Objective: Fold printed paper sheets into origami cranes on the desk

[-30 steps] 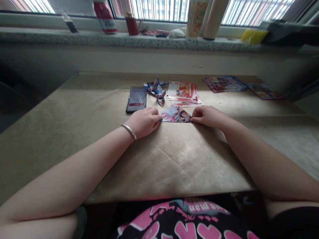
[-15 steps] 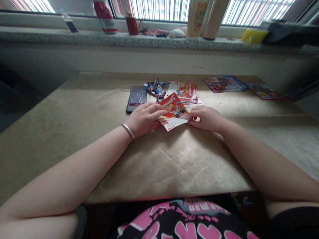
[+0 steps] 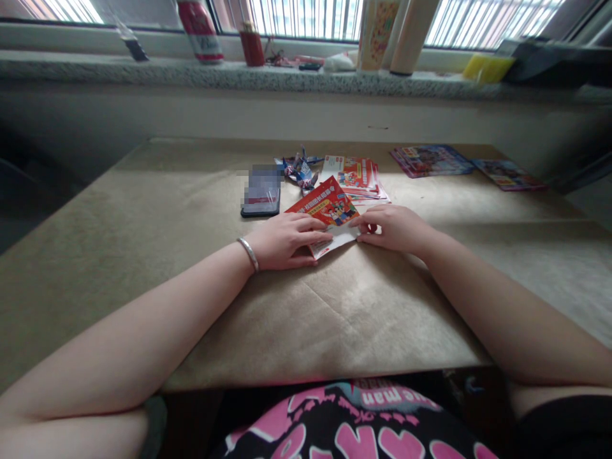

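A red and white printed leaflet (image 3: 329, 207) with cartoon figures lies folded at its near part on the table, its white underside showing. My left hand (image 3: 289, 239), with a silver bangle at the wrist, rests flat across the leaflet's left side, fingers stretched out over the white fold. At the right end of that fold, my right hand (image 3: 389, 226) pinches the paper between thumb and forefinger. Just behind is a stack of similar red leaflets (image 3: 361, 175). A dark phone (image 3: 261, 191) lies beyond my left hand.
Crumpled blue candy wrappers (image 3: 302, 171) lie between phone and stack. Two groups of colourful cards, a larger pile (image 3: 433, 160) and a smaller one (image 3: 509, 174), are at the back right. A windowsill (image 3: 287, 80) behind the table carries a can (image 3: 201, 32), bottles and a yellow object (image 3: 488, 68).
My left hand has shifted from gripping the leaflet's left edge to lying flat on it, nearer me and further right. The leaflet's left part shows wider now. My right hand moved only slightly.
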{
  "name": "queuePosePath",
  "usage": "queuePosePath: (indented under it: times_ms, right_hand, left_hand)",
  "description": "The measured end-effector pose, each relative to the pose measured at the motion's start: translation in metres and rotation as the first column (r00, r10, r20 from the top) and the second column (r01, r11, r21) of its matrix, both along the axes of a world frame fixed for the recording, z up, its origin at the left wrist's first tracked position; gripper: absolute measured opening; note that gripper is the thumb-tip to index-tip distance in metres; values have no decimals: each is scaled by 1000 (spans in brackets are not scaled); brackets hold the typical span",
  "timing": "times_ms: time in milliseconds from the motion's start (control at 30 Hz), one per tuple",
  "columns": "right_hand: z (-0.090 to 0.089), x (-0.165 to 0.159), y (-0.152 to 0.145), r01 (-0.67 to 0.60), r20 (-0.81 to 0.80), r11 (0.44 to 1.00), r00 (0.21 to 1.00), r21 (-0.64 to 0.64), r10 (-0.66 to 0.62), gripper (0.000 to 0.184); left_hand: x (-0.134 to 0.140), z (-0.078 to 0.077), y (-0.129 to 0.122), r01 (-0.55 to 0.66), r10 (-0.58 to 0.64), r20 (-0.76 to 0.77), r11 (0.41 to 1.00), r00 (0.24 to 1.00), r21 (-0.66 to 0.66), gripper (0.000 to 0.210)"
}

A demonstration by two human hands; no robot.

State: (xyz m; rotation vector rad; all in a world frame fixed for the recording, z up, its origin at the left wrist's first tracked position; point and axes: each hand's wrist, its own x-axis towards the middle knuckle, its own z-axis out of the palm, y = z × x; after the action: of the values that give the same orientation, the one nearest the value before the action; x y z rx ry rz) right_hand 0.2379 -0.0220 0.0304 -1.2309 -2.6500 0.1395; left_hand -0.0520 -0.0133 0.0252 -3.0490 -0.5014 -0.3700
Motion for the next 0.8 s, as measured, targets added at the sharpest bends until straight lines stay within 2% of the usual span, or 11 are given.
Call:
queuePosePath:
  times_ms: [167, 300, 467, 567, 700, 800]
  right_hand:
    - [0, -1, 0, 22, -15, 1000, 1000, -17, -22, 34]
    - [-1, -2, -1, 31, -26, 1000, 999, 0, -31, 47]
    - [-2, -3, -1, 22, -28, 1000, 999, -5, -23, 37]
    - [-3, -4, 0, 25, -29, 1000, 999, -12, -26, 35]
    - [-5, -5, 0, 30, -11, 1000, 999, 3, -30, 35]
    - [-5, -7, -1, 25, -20, 999, 999, 30, -25, 33]
  left_hand:
    - [3, 0, -3, 77, -76, 34, 997, 996, -19, 37]
    - [4, -1, -2, 72, -67, 75, 995, 995, -64, 28]
    - [3, -5, 1, 63, -24, 195, 979, 980, -193, 26]
    - [3, -7, 1, 14, 44, 241, 971, 969, -237, 24]
    - [5, -10, 1, -135, 197, 274, 964, 941, -230, 22]
    - [7, -13, 3, -214, 266, 265, 954, 927, -210, 21]
